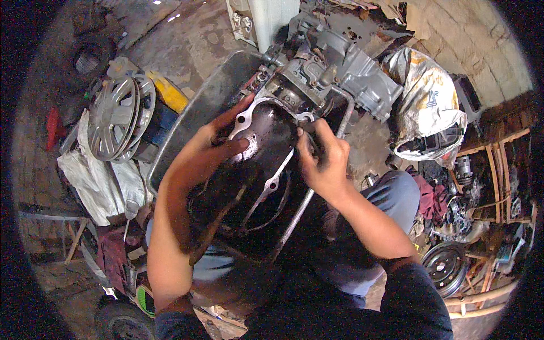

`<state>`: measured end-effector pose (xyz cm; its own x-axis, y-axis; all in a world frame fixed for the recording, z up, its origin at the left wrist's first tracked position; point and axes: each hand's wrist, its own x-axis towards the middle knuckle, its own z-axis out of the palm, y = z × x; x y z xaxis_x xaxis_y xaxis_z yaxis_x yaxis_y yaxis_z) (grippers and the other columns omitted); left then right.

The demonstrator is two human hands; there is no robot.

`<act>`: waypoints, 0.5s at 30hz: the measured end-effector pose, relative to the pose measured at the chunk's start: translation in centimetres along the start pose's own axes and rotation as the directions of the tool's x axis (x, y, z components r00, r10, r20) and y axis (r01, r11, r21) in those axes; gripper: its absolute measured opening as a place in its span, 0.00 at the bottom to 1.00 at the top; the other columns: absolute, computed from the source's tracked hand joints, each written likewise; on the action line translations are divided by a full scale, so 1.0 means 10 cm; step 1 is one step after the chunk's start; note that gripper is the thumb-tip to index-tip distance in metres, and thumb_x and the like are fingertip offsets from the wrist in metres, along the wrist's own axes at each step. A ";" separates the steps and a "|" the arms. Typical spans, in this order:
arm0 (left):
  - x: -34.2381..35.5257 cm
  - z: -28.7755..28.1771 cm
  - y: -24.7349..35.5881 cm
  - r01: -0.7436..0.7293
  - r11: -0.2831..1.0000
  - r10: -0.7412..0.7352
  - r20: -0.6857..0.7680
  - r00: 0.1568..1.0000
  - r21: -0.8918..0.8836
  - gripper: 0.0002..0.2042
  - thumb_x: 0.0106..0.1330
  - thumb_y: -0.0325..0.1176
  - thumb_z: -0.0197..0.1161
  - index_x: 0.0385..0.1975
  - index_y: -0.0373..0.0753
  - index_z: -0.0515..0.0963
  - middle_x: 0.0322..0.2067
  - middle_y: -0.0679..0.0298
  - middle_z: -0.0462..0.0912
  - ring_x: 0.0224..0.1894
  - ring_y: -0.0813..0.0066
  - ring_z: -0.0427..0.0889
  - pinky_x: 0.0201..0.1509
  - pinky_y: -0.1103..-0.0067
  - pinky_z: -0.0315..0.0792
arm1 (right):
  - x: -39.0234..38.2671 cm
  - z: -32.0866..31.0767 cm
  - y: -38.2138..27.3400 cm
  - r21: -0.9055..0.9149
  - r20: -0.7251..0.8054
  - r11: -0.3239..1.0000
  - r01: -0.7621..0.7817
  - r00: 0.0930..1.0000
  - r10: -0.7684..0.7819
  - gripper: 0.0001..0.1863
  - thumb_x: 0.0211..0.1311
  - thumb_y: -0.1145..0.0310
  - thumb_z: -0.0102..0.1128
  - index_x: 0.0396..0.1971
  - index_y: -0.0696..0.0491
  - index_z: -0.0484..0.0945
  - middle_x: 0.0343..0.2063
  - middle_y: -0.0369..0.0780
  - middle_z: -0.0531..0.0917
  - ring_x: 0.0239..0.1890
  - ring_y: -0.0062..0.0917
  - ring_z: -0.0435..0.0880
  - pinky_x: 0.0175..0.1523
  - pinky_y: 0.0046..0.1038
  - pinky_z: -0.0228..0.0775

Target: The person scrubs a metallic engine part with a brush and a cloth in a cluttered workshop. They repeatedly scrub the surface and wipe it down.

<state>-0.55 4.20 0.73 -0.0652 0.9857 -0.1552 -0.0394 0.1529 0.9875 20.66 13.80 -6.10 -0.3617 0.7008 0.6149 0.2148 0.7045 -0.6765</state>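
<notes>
Gripping a dark oily engine cover (260,170) from both sides, left hand (212,148) curls over its upper-left rim, thumb and fingers closed on the edge, right hand (323,161) pinches the right rim. Cover sits on the person's lap, touching the grey engine block (340,68) just above. Silver hubcaps (119,116) well off left.

Stained concrete floor (198,39), grey metal tub (209,96) resting on it, silver wheel covers (116,116) leaning beside a yellow container (169,93), crumpled white sacks (96,175), dark steel wheel rim (446,267), red rag (55,127) at left
</notes>
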 end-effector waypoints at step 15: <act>0.00 -0.02 -0.03 -0.021 1.000 0.021 0.006 1.000 -0.007 0.38 0.68 0.29 0.68 0.78 0.46 0.59 0.73 0.58 0.66 0.73 0.68 0.63 0.77 0.74 0.54 | 0.04 -0.01 -0.07 0.013 -0.079 0.988 -0.155 0.985 0.155 0.05 0.65 0.76 0.64 0.34 0.57 0.75 0.19 0.48 0.80 0.19 0.37 0.85 0.24 0.34 0.69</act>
<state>-0.76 4.13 0.43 -0.0597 0.9892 -0.1339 -0.0452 0.1313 0.9903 20.41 13.63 -5.33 -0.2516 0.8083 0.5323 0.2566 0.5860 -0.7686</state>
